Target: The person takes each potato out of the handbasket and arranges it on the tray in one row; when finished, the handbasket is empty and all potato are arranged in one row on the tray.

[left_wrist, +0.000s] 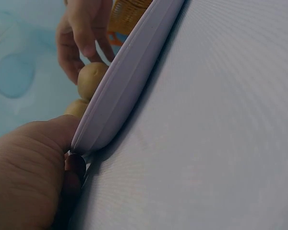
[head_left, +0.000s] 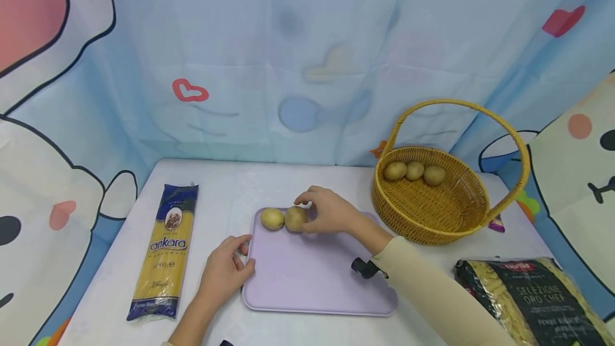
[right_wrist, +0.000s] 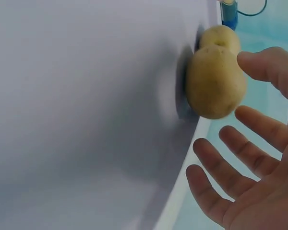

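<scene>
Two potatoes lie side by side at the far left corner of a lilac tray (head_left: 307,282). My right hand (head_left: 331,211) reaches over the tray to the right-hand potato (head_left: 295,219). In the right wrist view its fingers are spread beside that potato (right_wrist: 216,84), and the thumb tip overlaps its edge. The other potato (head_left: 272,219) sits just left of it. At the tray's left edge is my left hand (head_left: 226,266), thumb and fingertips apart along the rim. Its thumb (left_wrist: 57,132) meets the rim in the left wrist view, with a darker finger lower down.
A wicker basket (head_left: 432,234) with a tall handle stands at the back right, holding three potatoes (head_left: 415,171). A spaghetti pack (head_left: 165,252) lies to the left. At the front right is a penne bag (head_left: 538,298). A patterned curtain (head_left: 230,41) hangs behind the white table (head_left: 216,196).
</scene>
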`<state>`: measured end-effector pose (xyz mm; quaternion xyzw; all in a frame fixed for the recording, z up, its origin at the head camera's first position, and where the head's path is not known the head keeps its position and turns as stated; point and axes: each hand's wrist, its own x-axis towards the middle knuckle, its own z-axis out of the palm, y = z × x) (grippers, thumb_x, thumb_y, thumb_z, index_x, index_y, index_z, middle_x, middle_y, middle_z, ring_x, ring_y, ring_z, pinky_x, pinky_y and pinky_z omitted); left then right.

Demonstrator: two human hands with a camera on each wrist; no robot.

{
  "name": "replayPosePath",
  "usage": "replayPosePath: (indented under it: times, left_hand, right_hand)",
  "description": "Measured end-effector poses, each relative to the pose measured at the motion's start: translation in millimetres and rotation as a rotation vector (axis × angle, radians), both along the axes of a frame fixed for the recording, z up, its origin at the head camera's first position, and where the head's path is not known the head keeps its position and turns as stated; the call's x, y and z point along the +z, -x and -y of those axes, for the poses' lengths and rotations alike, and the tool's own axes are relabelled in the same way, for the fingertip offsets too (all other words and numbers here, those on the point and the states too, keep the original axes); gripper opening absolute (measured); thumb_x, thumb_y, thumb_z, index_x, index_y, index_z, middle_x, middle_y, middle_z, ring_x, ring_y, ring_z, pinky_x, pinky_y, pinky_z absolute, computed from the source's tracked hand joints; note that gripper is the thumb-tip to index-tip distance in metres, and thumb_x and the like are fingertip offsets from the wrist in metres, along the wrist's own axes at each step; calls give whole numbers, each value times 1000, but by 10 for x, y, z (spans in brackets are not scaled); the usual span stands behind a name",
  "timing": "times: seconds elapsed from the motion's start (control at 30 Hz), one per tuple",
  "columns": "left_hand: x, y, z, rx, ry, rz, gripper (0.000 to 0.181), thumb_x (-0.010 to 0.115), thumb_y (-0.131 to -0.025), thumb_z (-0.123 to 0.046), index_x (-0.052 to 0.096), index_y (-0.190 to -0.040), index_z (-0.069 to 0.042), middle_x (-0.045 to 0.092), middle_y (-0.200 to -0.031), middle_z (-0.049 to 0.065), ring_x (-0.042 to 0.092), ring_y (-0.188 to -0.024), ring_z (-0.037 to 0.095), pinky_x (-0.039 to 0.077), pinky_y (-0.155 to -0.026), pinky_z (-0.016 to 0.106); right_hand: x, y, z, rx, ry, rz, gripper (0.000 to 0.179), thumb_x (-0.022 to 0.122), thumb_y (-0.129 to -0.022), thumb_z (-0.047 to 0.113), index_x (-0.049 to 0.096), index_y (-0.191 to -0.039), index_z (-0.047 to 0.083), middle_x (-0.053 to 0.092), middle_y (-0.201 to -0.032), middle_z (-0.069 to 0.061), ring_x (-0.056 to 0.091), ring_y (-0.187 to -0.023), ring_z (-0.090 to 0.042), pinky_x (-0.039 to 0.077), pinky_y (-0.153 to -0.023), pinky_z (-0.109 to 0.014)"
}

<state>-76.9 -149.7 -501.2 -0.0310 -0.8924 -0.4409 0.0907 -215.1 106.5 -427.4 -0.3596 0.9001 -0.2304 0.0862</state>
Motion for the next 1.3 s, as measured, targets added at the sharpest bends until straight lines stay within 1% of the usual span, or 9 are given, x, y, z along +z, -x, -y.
replayPosePath:
  times: [0.13,0.23,0.4,0.5,0.67,0.93,1.07,1.2,1.3]
  left_hand:
    - [-7,-1,2,2,6,3,50,78,-74,-8,65,-123,-8,55,-89,-9,52,-59,4,45,-52,21]
    - [-5,-2,3,2,7,7,50,78,-74,-8,65,-123,-9,55,-89,-9,52,-59,4,46,-52,21]
    - [-7,-3,11,3,12,14,49,77,-75,-9,65,-123,-9,55,-89,-10,53,-59,4,46,-52,21]
    - [-19,-3,9,3,14,10,48,77,-75,-10,65,-122,-9,55,-88,-11,53,-59,4,46,-52,21]
    - [-29,-3,1,-1,18,0,48,77,-75,-9,65,-122,-9,55,-88,-11,52,-59,3,46,-52,21]
    - [-20,-10,3,-1,22,-3,48,77,-75,-8,65,-122,-9,54,-88,-11,53,-59,4,46,-52,21]
    - [-27,-6,5,-3,19,6,49,77,-75,-8,65,-122,-9,54,-88,-10,52,-58,4,46,-52,21]
    - [-21,-8,3,0,20,16,49,77,-75,-8,65,-122,-10,54,-89,-10,52,-58,4,46,-51,21]
    - [-5,-10,-7,4,23,11,50,78,-74,-8,65,-122,-9,55,-88,-10,52,-58,4,45,-51,21]
  right_hand:
    - [52,34,-91,30,65,29,52,77,-73,26,65,-121,11,62,-112,-5,61,-97,-24,49,-80,-35]
    - [97,64,-174,48,120,70,50,77,-76,24,63,-122,12,62,-117,-8,61,-101,-28,50,-83,-41]
    - [197,108,-293,26,190,144,47,78,-79,23,62,-123,18,61,-120,-1,60,-108,-30,48,-89,-49]
    - [283,142,-361,8,205,145,47,79,-78,23,63,-122,18,60,-119,4,60,-107,-26,48,-90,-47]
    - [436,224,-525,-6,208,133,46,78,-79,20,63,-123,14,61,-120,1,59,-107,-21,47,-91,-48]
    - [660,322,-823,-90,161,133,49,79,-81,25,62,-126,15,59,-125,1,58,-110,-20,45,-95,-44]
    - [737,400,-989,-133,168,139,50,78,-82,28,61,-127,14,58,-128,-2,57,-113,-23,44,-97,-46]
    - [814,476,-1181,-185,155,162,51,76,-85,32,59,-129,12,55,-131,-5,54,-117,-28,43,-97,-47]
    - [861,520,-1321,-239,156,189,51,75,-86,31,58,-130,13,54,-131,-6,53,-119,-30,45,-95,-47]
